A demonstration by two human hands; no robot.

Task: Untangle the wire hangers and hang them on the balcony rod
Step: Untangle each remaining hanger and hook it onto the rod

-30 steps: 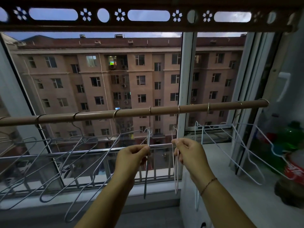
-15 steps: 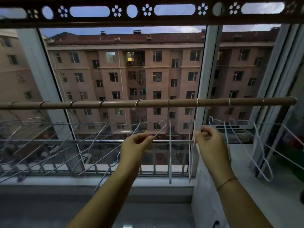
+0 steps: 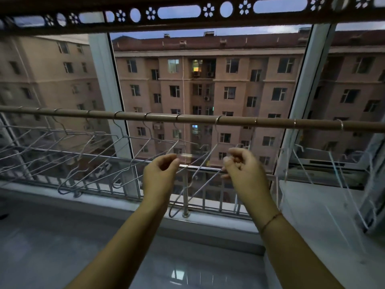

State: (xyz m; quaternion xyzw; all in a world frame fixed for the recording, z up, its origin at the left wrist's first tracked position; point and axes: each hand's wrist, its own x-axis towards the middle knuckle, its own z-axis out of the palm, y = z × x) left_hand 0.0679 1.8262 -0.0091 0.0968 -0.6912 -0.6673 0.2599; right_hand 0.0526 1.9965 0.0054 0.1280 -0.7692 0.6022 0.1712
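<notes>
One view, worn on your head, wide lens, edges bend. It faces forward out the balcony window, tilted a bit down. The balcony rod (image 3: 229, 119) crosses mid-frame, sloping lower to the right. The building opposite (image 3: 208, 86) sits far behind it. Floor tiles (image 3: 62, 247) are near, at the bottom. Left hand (image 3: 160, 174) and right hand (image 3: 241, 167) are close, centre frame, at the wire hangers (image 3: 194, 174) just under the rod. Forearms enter from the bottom edge.

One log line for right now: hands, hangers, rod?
left hand: pinches hung hanger | right hand: grips next hanger | rod: row of hangers hooked along it
</notes>
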